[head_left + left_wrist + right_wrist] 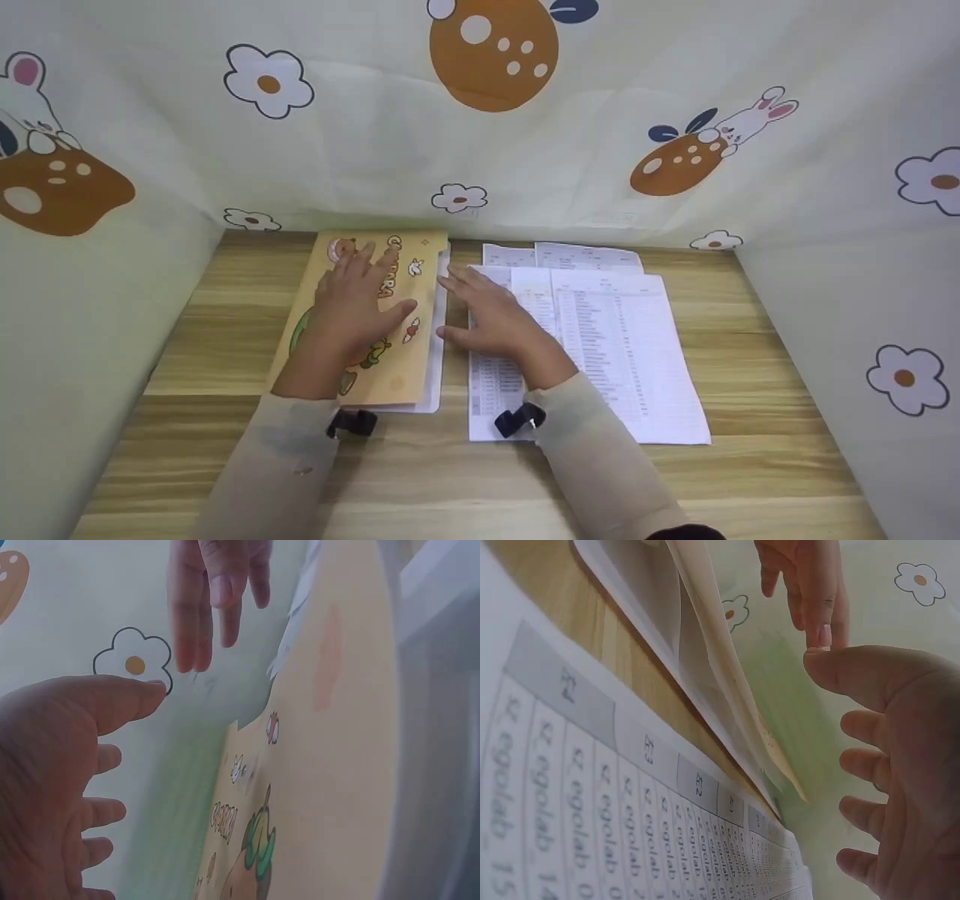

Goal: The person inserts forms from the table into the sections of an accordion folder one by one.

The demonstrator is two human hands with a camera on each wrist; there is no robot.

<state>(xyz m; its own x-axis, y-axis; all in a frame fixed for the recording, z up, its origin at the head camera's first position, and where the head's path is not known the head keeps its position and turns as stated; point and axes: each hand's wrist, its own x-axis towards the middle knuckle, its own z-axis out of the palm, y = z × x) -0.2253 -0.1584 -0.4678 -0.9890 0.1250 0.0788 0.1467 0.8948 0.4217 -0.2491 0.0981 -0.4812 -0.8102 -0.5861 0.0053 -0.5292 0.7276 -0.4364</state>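
Observation:
A tan folder [405, 375] with cartoon prints lies on the left of the table, white inner sheets showing along its right edge. Over its cover is my left hand [352, 304], fingers spread; whether the palm touches cannot be told. My right hand [491, 315] hovers over the left edge of the printed sheets [630, 360], its fingertips pointing toward the folder. The right wrist view shows the folder's cover [712, 637] slightly lifted from the pale layers beneath. Both hands [45, 780] have extended fingers and hold nothing.
More printed sheets [589, 255] stick out behind the front ones, near the back wall. A wood-grain table [750, 375] carries everything. Pale fabric walls [360, 150] with flowers, rabbits and orange fruit enclose the back and both sides. Each wrist bears a small black device [352, 422].

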